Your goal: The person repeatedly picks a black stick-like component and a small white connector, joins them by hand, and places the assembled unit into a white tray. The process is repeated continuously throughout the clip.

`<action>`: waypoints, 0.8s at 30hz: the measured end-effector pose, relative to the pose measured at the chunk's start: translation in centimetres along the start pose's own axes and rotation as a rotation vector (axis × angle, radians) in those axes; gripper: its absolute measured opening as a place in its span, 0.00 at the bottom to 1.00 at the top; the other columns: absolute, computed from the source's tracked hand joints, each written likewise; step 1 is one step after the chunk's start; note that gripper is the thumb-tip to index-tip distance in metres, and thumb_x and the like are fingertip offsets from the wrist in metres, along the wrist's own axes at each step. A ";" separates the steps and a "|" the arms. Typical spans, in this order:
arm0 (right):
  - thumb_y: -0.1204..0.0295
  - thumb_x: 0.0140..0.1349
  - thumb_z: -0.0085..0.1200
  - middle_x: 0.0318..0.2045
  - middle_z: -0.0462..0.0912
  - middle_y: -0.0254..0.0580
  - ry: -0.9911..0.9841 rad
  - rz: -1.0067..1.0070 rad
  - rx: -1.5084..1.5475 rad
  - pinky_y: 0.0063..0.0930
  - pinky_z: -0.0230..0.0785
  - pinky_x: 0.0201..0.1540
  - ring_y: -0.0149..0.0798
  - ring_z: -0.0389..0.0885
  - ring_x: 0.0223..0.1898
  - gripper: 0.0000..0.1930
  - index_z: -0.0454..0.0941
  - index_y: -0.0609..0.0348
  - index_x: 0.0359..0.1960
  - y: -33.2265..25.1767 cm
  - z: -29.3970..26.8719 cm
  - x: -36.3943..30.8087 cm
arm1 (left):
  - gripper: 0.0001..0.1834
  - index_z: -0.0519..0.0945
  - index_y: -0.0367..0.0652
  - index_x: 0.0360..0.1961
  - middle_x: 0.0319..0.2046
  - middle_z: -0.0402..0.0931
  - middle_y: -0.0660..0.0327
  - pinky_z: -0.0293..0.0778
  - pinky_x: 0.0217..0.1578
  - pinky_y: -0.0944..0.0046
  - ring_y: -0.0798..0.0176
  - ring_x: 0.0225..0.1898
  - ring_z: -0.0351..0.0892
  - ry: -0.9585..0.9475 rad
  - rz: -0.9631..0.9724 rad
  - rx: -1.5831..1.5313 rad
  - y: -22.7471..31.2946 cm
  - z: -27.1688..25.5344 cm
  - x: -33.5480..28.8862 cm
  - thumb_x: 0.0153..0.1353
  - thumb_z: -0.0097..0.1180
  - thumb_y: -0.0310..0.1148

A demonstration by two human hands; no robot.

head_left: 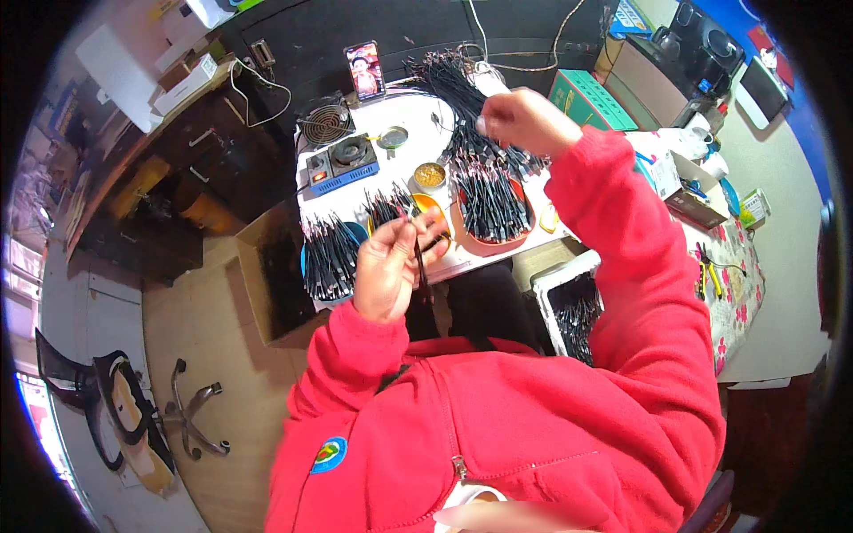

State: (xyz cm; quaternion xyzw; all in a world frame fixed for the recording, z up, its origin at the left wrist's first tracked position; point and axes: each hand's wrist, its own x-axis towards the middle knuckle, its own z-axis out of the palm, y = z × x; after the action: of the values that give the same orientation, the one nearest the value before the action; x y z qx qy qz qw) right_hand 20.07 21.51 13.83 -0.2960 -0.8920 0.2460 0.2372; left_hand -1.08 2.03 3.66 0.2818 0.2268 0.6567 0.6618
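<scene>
My left hand (388, 262) is closed on a few short black cables (421, 266) that hang down from its fingers at the table's front edge. Up at the far right, my right hand (524, 120) has its fingers curled together above a heap of long black cables (462, 98); whatever it may grip is too small to make out. Between the hands stands an orange tray (498, 242) packed with black cables with bare ends. A yellow tray (447, 228) and a blue tray (359, 231) with more cables lie nearer my left hand.
On the white table (422, 133) are a blue heating unit (345, 164) with a round top, a small fan (326, 124), a tin of amber material (430, 176) and a propped phone (364, 71). A white bin (544, 298) of cables stands below. Pliers (711, 275) lie at right.
</scene>
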 end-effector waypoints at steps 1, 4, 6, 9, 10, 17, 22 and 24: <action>0.71 0.58 0.57 0.21 0.81 0.45 0.048 -0.012 0.043 0.32 0.73 0.29 0.38 0.81 0.24 0.08 0.79 0.64 0.29 -2.2 1.5 -2.3 | 0.09 0.78 0.41 0.44 0.54 0.74 0.48 0.76 0.52 0.49 0.49 0.56 0.75 0.018 0.031 -0.009 0.4 0.5 0.5 0.69 0.47 0.30; 0.72 0.55 0.56 0.25 0.79 0.51 0.025 0.035 0.242 0.39 0.73 0.34 0.53 0.80 0.30 0.05 0.77 0.61 0.29 -6.7 8.0 -9.1 | 0.08 0.78 0.39 0.40 0.53 0.75 0.53 0.78 0.50 0.52 0.50 0.54 0.76 0.007 0.173 0.026 2.9 1.7 2.2 0.70 0.47 0.30; 0.69 0.58 0.56 0.26 0.79 0.51 0.118 -0.015 0.185 0.42 0.72 0.35 0.54 0.80 0.32 0.07 0.76 0.60 0.31 -7.9 13.5 -11.7 | 0.09 0.78 0.38 0.38 0.52 0.76 0.58 0.80 0.46 0.56 0.55 0.50 0.79 0.058 0.374 0.149 4.6 2.3 2.5 0.70 0.46 0.29; 0.69 0.59 0.57 0.27 0.78 0.49 0.081 0.098 0.257 0.41 0.70 0.34 0.53 0.80 0.32 0.07 0.75 0.59 0.32 -8.3 19.4 -13.6 | 0.07 0.78 0.38 0.37 0.45 0.79 0.57 0.70 0.27 0.73 0.71 0.27 0.74 0.019 0.481 0.268 6.3 2.7 1.0 0.69 0.49 0.28; 0.70 0.59 0.58 0.27 0.78 0.49 0.096 0.026 0.332 0.39 0.71 0.34 0.53 0.79 0.32 0.07 0.75 0.60 0.32 -8.3 20.2 -13.9 | 0.07 0.78 0.37 0.38 0.39 0.80 0.56 0.62 0.23 0.76 0.75 0.22 0.65 0.100 0.476 0.325 5.8 2.9 0.0 0.68 0.50 0.28; 0.74 0.65 0.54 0.30 0.80 0.34 0.296 -0.012 0.875 0.20 0.70 0.37 0.24 0.76 0.32 0.07 0.78 0.67 0.39 -8.8 13.1 -10.9 | 0.06 0.79 0.35 0.37 0.35 0.80 0.56 0.61 0.24 0.77 0.75 0.21 0.62 0.058 0.414 0.368 2.8 3.7 -6.0 0.66 0.52 0.26; 0.74 0.66 0.54 0.32 0.80 0.32 0.217 0.007 1.099 0.17 0.71 0.38 0.23 0.76 0.33 0.08 0.77 0.67 0.42 -10.9 9.1 -9.9 | 0.08 0.79 0.37 0.37 0.36 0.80 0.56 0.60 0.23 0.76 0.75 0.21 0.62 -0.014 0.295 0.376 2.2 3.8 -6.8 0.68 0.51 0.30; 0.74 0.66 0.55 0.31 0.79 0.31 0.126 -0.066 1.197 0.17 0.71 0.37 0.23 0.76 0.32 0.08 0.77 0.67 0.41 -11.7 8.5 -9.6 | 0.08 0.79 0.37 0.37 0.35 0.80 0.56 0.60 0.22 0.76 0.75 0.20 0.62 -0.023 0.208 0.410 2.6 4.2 -6.8 0.67 0.52 0.30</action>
State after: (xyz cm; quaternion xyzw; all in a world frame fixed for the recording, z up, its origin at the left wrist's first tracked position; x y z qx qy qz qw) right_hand 17.29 4.53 11.41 -0.0976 -0.5916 0.6797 0.4225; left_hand -0.42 -5.11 7.98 0.4396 0.3176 0.6582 0.5222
